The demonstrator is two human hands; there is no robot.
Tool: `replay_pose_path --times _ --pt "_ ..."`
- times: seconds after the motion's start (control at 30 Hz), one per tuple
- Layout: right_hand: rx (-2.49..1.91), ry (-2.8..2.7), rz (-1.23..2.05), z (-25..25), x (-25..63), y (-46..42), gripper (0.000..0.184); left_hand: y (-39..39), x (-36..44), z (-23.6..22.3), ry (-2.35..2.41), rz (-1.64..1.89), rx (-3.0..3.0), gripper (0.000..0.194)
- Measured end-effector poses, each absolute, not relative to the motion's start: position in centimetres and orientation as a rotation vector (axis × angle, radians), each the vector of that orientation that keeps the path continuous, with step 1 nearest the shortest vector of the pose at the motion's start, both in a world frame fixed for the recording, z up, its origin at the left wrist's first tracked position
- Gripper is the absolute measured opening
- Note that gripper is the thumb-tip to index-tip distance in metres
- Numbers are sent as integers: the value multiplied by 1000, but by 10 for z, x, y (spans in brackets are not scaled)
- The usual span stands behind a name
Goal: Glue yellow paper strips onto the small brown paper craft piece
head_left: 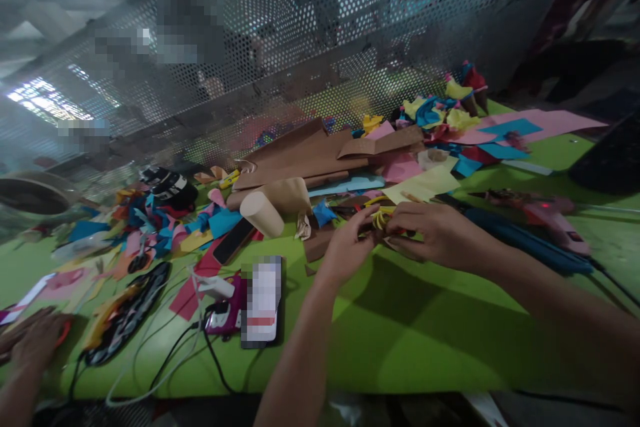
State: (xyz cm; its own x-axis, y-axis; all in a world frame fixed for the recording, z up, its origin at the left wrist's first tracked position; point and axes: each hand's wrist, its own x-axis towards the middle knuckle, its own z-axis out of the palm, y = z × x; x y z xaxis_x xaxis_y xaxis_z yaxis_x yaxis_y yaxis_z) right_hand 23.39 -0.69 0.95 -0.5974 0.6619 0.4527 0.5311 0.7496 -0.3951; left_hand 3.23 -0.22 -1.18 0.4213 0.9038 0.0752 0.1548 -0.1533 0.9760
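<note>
Both hands meet above the green table [380, 340]. A small piece of curled yellow paper [381, 219] sits between the fingertips. My left hand [350, 247] pinches it from the left side. From the right, the fingers of my right hand [427, 233] are closed around it, and they hide part of it. Just behind the hands lies a pale yellow paper sheet [425, 183]. A crumpled blue paper piece [324, 213] rests to the left of my left hand, beside brown paper scraps [319, 245].
A pink glue gun [560, 220] with a red light lies right, beside a dark blue pouch [520, 240]. Left are a phone [263, 300], a purple power strip [230, 310] with cables and a paper roll [263, 213]. Another person's hand [37, 337] rests far left. Behind stands a perforated metal screen [300, 33].
</note>
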Motion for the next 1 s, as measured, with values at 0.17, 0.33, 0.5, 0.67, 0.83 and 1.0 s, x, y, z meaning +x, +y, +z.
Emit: replay_pose_path --times 0.17,0.33,0.5,0.67,0.83,1.0 --pt "-887 -2346 219 4 233 -5 16 -2 32 -13 943 867 1588 50" --pt "-909 -2351 173 2 231 -5 16 -2 32 -14 933 861 1588 51" --pt "-896 -2349 151 1 232 -4 16 -2 33 -13 947 868 1602 50" --pt "-940 -2353 173 3 233 -4 15 -2 32 -10 959 895 1601 48" --pt "-935 -2305 232 5 232 -5 14 -2 32 -9 940 914 1610 48" --pt "-956 -2280 197 3 231 -5 11 -3 34 -9 947 904 1636 50"
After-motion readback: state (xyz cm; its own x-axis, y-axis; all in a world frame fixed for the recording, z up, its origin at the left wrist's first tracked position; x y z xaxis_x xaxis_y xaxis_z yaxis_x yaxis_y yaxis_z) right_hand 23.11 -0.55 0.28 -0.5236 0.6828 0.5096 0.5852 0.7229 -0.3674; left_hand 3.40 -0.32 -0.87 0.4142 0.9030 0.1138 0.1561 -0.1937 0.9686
